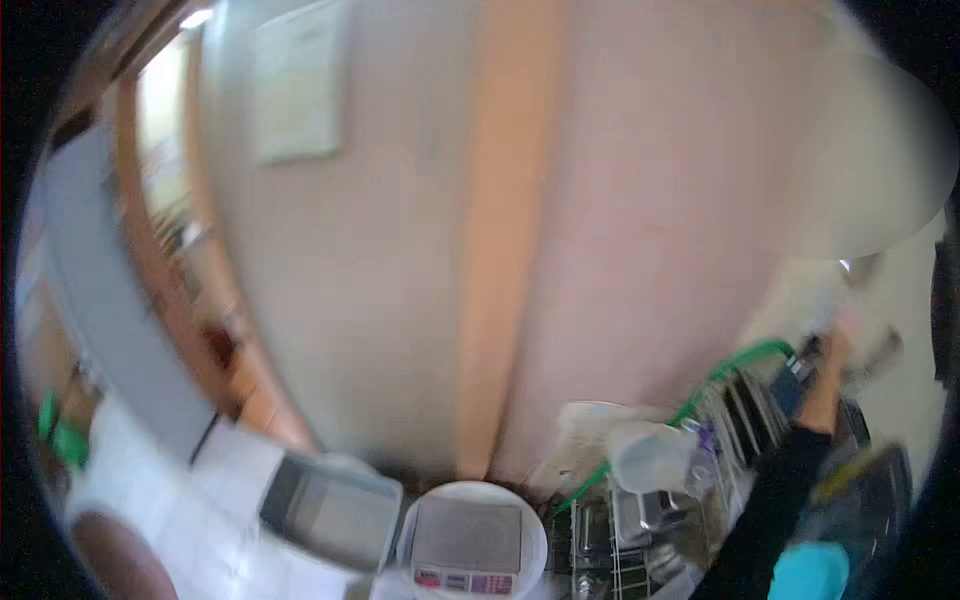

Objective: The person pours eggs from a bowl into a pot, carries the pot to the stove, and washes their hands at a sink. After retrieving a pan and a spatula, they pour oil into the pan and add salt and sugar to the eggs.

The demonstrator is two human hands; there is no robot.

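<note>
At the far right of the scene: one bare right hand (838, 345), blurred by motion; whether its fingers are apart or closed on anything cannot be told. One black sleeve (768, 505) on the same arm, reaching up from the near right. Just beside the hand: one grey elongated item (885, 350), too blurred to identify. Below and left of the hand: one white wire rack with a green tubular rim (772, 347), loaded with metal kitchenware; at its left part, one translucent white plastic container (648, 462). Near right: one turquoise rounded item (810, 572). Near centre, left of the rack: one digital scale with a square grey platform (468, 535). Left of the scale: one rectangular grey plastic tray (388, 515), on a white tiled counter (205, 500). Behind: one vertical orange pillar (510, 220) against a pale wall (380, 280).
</note>
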